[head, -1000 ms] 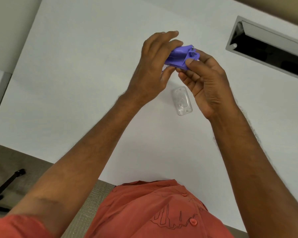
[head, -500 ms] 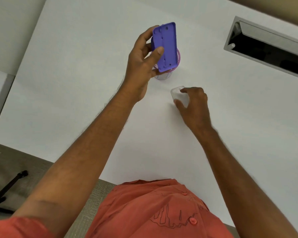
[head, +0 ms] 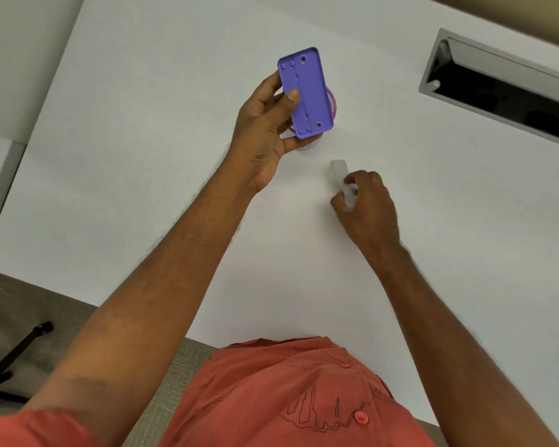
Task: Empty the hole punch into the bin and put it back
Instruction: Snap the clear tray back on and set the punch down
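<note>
The left hand (head: 268, 124) holds the purple hole punch (head: 305, 92) raised above the surface (head: 142, 156), towards its far edge, with the flat underside turned up to the camera; the fingers are wrapped round its near long side and the thumb lies across the face. This hold exposes the open base, which suggests it is presented for the tray to be refitted. Directly beneath the punch, a small pink mesh bin (head: 331, 101) stands on the surface, mostly hidden by the punch; holding the punch over it would let any loose chips fall inside. Whether chips remain cannot be told. The right hand (head: 367, 208) is lowered to the surface nearer the middle, palm down, wrist bent, with the fingers narrowed onto the clear chip tray (head: 339, 171), which lies flat and well apart from the punch. The left forearm extends straight out from the near edge; the right forearm angles in from the near right corner. A recessed cable opening (head: 497, 79) sits at the far right corner, uninvolved.
</note>
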`<control>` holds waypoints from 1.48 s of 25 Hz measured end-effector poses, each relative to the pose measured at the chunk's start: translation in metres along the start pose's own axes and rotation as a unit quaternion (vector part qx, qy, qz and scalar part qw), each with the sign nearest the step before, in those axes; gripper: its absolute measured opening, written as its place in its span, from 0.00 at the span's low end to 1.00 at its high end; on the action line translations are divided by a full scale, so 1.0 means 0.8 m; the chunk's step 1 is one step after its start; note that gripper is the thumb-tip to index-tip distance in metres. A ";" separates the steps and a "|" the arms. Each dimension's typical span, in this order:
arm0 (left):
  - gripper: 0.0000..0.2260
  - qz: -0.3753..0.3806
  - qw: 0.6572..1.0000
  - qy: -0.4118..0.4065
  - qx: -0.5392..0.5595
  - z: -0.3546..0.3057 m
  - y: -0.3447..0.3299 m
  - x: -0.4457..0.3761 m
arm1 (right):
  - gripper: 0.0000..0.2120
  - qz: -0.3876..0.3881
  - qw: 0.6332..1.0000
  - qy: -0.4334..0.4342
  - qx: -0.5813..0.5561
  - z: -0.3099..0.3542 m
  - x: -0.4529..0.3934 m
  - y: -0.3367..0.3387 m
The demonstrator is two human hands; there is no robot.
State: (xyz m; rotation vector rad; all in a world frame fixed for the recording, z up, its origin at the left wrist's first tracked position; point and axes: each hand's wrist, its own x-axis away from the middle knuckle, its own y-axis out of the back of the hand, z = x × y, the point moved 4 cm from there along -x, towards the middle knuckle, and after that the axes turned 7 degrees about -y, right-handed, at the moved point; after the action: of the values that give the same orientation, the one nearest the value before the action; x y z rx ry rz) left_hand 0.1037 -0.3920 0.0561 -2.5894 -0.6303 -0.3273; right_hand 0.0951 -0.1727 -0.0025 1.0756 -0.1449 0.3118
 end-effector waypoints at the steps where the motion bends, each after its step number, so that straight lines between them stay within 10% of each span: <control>1: 0.22 0.000 1.000 -0.002 -0.004 0.000 0.000 0.001 | 0.11 -0.006 1.000 -0.020 -0.022 0.004 -0.001 0.009; 9: 0.21 -0.007 1.000 -0.005 -0.015 0.000 -0.002 0.011 | 0.08 0.025 0.879 -0.049 -0.474 0.102 0.010 0.105; 37: 0.08 0.007 0.999 -0.004 0.038 0.003 -0.015 0.007 | 0.09 -0.058 0.923 -0.020 -0.380 0.124 -0.024 0.089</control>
State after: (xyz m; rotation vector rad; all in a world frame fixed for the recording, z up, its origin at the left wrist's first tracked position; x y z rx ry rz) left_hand 0.1027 -0.3790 0.0599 -2.5217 -0.6154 -0.2834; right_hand 0.0581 -0.2326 0.0988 0.3140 -0.2156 0.1025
